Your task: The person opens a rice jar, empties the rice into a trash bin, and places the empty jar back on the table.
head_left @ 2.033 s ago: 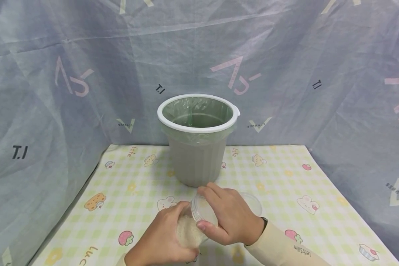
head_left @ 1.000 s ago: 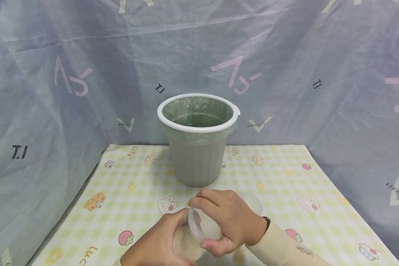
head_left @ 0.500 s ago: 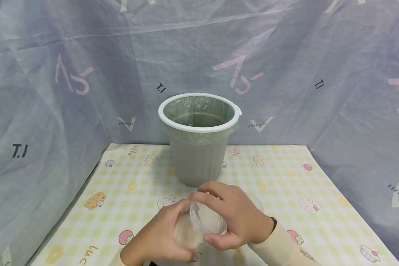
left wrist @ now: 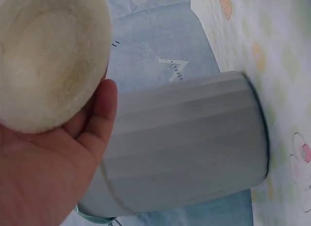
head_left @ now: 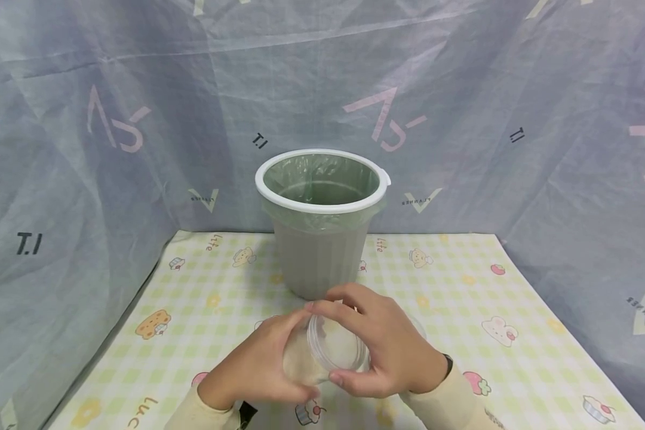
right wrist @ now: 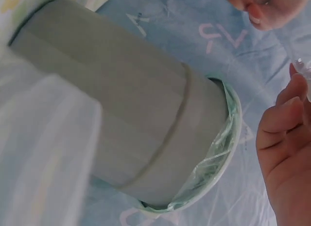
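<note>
My left hand (head_left: pixel 263 361) grips the side of a clear plastic jar (head_left: pixel 301 358), tilted with its mouth to the right. Pale off-white stuff lies inside; its kind is unclear. Around the jar's ridged rim (head_left: pixel 314 340), my right hand (head_left: pixel 381 343) curls thumb and fingers. In the left wrist view, the round end of the jar (left wrist: pixel 53 60) sits in my left hand (left wrist: pixel 53 172). The right wrist view has my right hand (right wrist: pixel 286 148) at the right edge and my left fingers (right wrist: pixel 267 9) at the top corner.
A grey bin (head_left: pixel 319 257) with a white rim and green liner stands just beyond the hands. A clear round disc (head_left: pixel 417 327), like a lid, lies partly hidden behind my right hand. A checked cloth (head_left: pixel 193 298) covers the table; grey-blue fabric hangs around it.
Both hands have shifted slightly with the jar, moving up in the head view over the last half second. The jar's mouth faces more toward the head camera. Both hands keep their hold.
</note>
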The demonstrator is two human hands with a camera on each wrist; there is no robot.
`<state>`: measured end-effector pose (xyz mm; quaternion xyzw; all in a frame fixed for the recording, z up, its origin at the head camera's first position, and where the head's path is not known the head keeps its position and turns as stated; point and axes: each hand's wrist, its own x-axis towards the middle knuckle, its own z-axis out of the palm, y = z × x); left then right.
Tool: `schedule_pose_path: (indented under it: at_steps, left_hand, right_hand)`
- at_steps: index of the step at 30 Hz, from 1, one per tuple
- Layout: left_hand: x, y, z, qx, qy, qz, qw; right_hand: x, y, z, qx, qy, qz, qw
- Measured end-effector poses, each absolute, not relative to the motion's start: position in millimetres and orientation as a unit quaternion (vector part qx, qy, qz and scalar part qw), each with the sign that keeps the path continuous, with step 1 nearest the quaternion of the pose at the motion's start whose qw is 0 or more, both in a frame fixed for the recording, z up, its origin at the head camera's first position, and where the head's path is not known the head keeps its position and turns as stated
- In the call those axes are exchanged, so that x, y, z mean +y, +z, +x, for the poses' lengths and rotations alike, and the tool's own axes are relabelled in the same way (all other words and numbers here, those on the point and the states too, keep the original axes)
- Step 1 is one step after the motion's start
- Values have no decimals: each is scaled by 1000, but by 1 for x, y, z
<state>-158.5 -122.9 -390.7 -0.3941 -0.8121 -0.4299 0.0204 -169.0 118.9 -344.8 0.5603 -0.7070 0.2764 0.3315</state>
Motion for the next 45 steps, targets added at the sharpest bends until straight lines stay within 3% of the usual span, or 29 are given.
schedule_pose_path:
  at_steps: [19,28,36,40,45]
  left_hand:
    - [-104,-358,-189,-828,-353,-422,111]
    - [-96,-368,-196,-788,-371,-465,157]
    - [-97,-366,-193,-823,-337,-421,178]
    - [-95,-364,-190,-853,-287,-379,217]
    - [-93,-362,-181,-871,-260,-348,230]
  right_hand:
    - [123,-318,-169,-740,307,476,363]
    - [126,-315,-170,-740,305,469,374]
    - [137,-313,-169,-780,278,417,374]
    - [145,-315,-168,-831,235,354,358]
    - [149,-319,-163,-880,214,308,290]
